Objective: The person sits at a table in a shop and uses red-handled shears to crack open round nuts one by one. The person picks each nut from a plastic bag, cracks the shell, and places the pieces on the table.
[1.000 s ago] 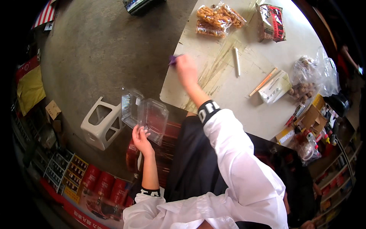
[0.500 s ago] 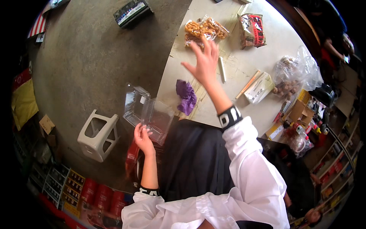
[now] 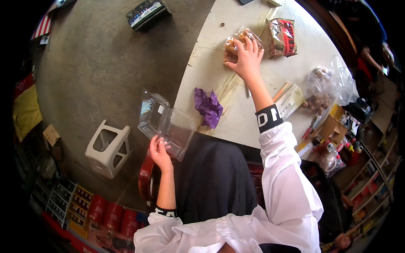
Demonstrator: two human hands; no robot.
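Bagged snacks (image 3: 230, 50) have moved rightward on the far desk (image 3: 242, 120), under the right hand (image 3: 248, 63), its fingers spread; whether they grip, I cannot tell. The left hand (image 3: 160, 155) pinches an open clear box (image 3: 180, 131), left of a crumpled purple sheet (image 3: 208, 107).

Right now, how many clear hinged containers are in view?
1: the clear container, open, held at its near edge by the left hand. Others may be hidden.

This looks like a shop or workshop, with stocked shelves (image 3: 368, 189) and a bare concrete floor (image 3: 105, 71).
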